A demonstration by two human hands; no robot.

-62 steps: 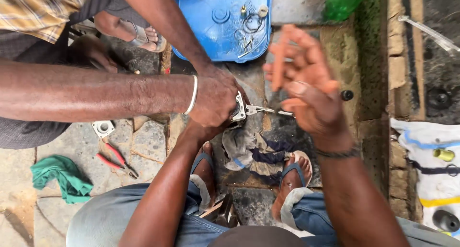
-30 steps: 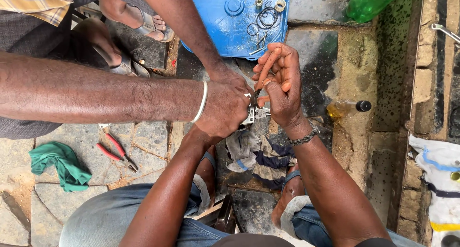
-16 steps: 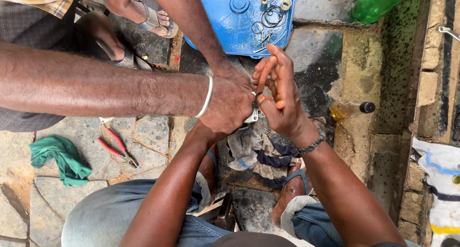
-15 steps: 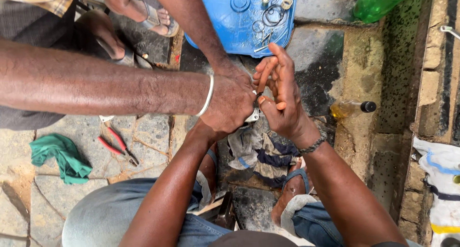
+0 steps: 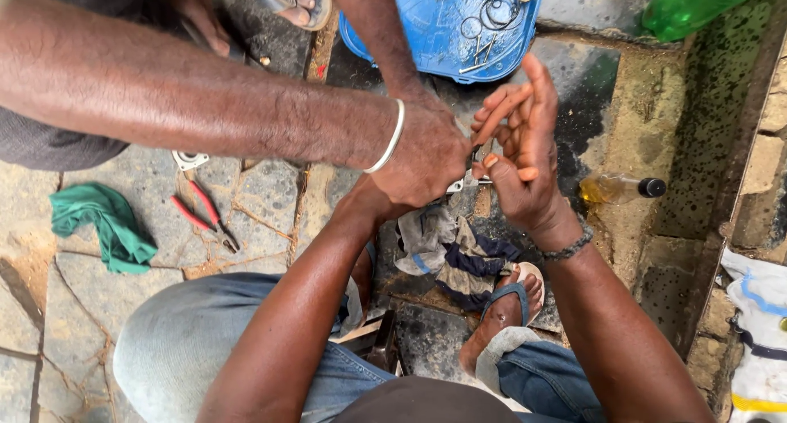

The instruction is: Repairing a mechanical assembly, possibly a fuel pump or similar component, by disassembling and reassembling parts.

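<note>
Nearest the camera, the person's denim-clad knees and a sandalled foot (image 5: 504, 312) fill the bottom of the view, cut off by the lower edge. Just beyond lies a crumpled grey and dark-blue rag (image 5: 447, 247) on wet, dark stone. Above it, the left hand (image 5: 373, 197) is almost wholly hidden under a co-worker's hand with a white bangle (image 5: 418, 156), so whether its fingers are closed cannot be told. The right hand (image 5: 525, 152) stands just beside, palm facing left, fingers spread and raised, the thumb and palm pressed against a small silvery metal part (image 5: 467, 181) of which only a sliver shows between the hands; its shape is hard to make out.

To the left, on cracked grey paving slabs, lie red-handled pliers (image 5: 205, 218), a small white metal bracket (image 5: 188, 159) and a bunched green cloth (image 5: 102, 226). To the right, a small clear bottle of yellow liquid with a black cap (image 5: 619, 188) lies on mossy concrete. Farther off, a blue plastic lid (image 5: 447, 21) holds metal rings and small parts, cut off at the top edge, as is a green plastic bottle (image 5: 697, 5).
</note>
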